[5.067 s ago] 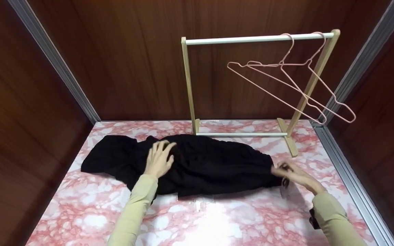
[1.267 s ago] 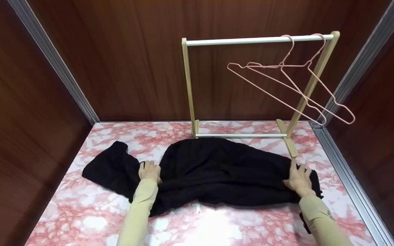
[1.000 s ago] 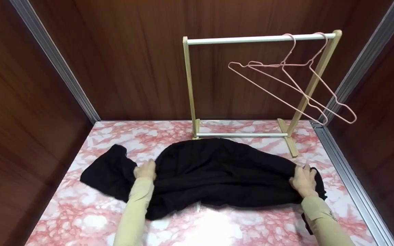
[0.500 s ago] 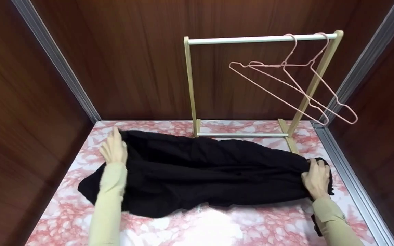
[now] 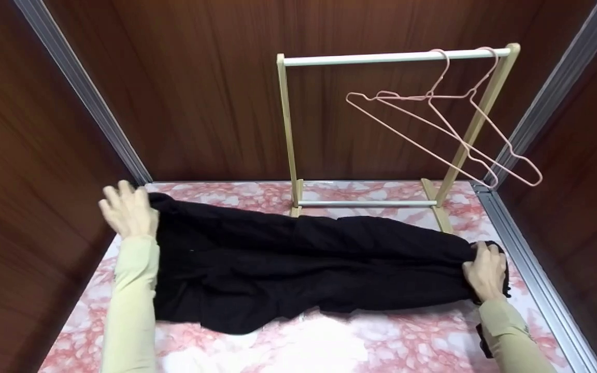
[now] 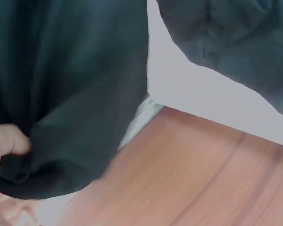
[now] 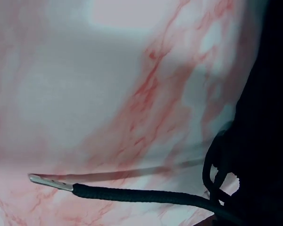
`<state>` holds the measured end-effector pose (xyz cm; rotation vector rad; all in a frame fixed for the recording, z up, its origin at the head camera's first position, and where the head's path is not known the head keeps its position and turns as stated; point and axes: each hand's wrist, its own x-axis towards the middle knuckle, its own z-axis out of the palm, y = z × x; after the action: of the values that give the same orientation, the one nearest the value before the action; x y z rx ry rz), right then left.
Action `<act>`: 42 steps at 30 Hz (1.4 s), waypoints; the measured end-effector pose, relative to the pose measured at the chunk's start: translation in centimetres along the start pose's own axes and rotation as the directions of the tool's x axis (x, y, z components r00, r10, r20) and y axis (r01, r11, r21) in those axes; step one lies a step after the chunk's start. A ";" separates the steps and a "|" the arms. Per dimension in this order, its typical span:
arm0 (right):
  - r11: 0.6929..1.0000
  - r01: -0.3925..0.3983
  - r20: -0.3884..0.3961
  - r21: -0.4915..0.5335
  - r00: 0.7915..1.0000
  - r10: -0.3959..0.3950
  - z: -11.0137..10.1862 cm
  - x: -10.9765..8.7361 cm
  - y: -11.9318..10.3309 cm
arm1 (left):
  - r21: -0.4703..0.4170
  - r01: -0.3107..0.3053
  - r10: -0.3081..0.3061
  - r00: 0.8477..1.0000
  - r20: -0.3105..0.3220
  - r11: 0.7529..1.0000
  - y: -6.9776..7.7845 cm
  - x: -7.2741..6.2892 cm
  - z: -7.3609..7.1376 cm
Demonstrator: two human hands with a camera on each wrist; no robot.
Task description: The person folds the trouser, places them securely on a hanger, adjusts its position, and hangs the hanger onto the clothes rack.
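Black drawstring pants (image 5: 303,264) lie stretched sideways across the table. At their far-left end my left hand (image 5: 130,210) holds an edge of the cloth; in the left wrist view the thumb (image 6: 12,140) presses on the black fabric (image 6: 80,94). My right hand (image 5: 486,269) grips the gathered waist end on the right, fingers curled over it. From that end a black drawstring (image 7: 141,194) with a metal tip (image 7: 52,182) hangs out in the right wrist view. The right hand's fingers are mostly out of that view.
Behind the pants stands a wooden rack (image 5: 287,124) with a white top rail (image 5: 355,60). Two pink hangers (image 5: 407,140) hang at its right side. Wood-look panels (image 5: 200,103) enclose the pink marbled table (image 5: 407,331) at the back and sides.
The left hand has swept left, drawing the bunched left end of the pants out straight. My right hand has shifted slightly right, holding the waist end.
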<state>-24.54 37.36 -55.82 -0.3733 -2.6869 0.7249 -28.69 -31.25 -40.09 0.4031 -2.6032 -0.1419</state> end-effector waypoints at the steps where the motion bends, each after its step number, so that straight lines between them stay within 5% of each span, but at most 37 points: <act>1: 1.000 -0.005 0.007 -0.001 1.000 0.005 0.0 0.0 0.1 | -0.010 0.026 -0.026 1.000 0.000 1.000 -0.2 0.0 -0.2; 6: 1.000 -0.019 0.048 -0.010 0.999 0.020 0.1 0.0 0.1 | -0.168 0.154 -0.152 0.988 0.025 0.974 -0.5 0.5 -0.9; 8: 0.999 -0.038 0.060 -0.011 0.997 0.038 0.1 -0.1 0.2 | -0.272 0.236 -0.217 0.971 0.098 0.933 -0.8 0.8 -1.3; 10: 0.998 -0.065 0.068 -0.008 0.995 0.066 0.0 0.0 0.4 | -0.378 0.328 -0.277 0.943 0.184 0.866 -1.3 1.2 -1.8; 12: 0.995 -0.096 0.078 -0.005 0.992 0.096 -0.1 0.0 0.6 | -0.511 0.437 -0.332 0.898 0.288 0.740 -1.9 1.7 -2.3; 14: 0.993 -0.115 0.084 -0.003 0.990 0.115 -0.1 0.0 0.8 | -0.634 0.524 -0.387 0.851 0.355 0.569 -2.4 2.0 -2.7; 16: 0.992 -0.127 0.090 -0.003 0.988 0.127 -0.2 0.0 0.9 | -0.735 0.551 -0.434 0.818 0.378 0.397 -2.6 2.4 -2.8; 17: 0.992 -0.129 0.093 -0.004 0.987 0.129 -0.2 -0.1 1.0 | -0.768 0.538 -0.453 0.813 0.365 0.347 -2.5 2.5 -2.8; 18: 0.992 -0.129 0.095 -0.005 0.987 0.129 -0.2 -0.1 1.0 | -0.780 0.517 -0.463 0.821 0.335 0.352 -2.4 2.5 -2.7; 20: 0.992 -0.128 0.104 -0.008 0.986 0.128 -0.2 -0.1 1.1 | -0.802 0.454 -0.426 0.860 0.281 0.388 -2.0 2.4 -2.2; 24: 0.990 -0.141 0.124 -0.011 0.982 0.141 -0.3 -0.1 1.0 | -0.796 0.329 -0.213 0.944 0.254 0.508 -1.4 1.8 -0.3; 26: 0.989 -0.147 0.130 -0.015 0.980 0.148 -0.3 -0.2 1.0 | -0.801 0.287 -0.094 0.955 0.281 0.525 -1.3 1.4 0.9; 29: 0.988 -0.152 0.158 -0.026 0.975 0.154 -0.5 -0.1 0.9 | -0.748 0.205 0.009 0.962 0.271 0.631 -0.9 0.4 2.8; 34: 0.993 -0.105 0.175 -0.054 0.978 0.113 -0.4 0.0 0.5 | -0.619 0.115 0.126 0.935 0.333 0.776 -0.1 -1.9 6.0; 36: 0.996 -0.060 0.133 -0.059 0.989 0.067 -0.2 -0.1 0.2 | -0.552 0.085 0.169 0.904 0.394 0.830 0.1 -2.8 7.0; 39: 0.998 0.000 0.039 -0.060 0.999 0.003 0.1 -0.1 -0.1 | -0.482 0.014 0.237 0.858 0.455 0.876 0.6 -4.2 8.3; 42: 0.998 0.016 -0.012 -0.059 1.000 -0.017 0.1 -0.1 -0.3 | -0.452 -0.053 0.300 0.816 0.494 0.890 1.1 -5.5 9.4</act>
<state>-24.56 37.02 -55.81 -0.3686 -2.7008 0.6369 -29.01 -28.28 -50.63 -0.0682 -3.0359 -0.8579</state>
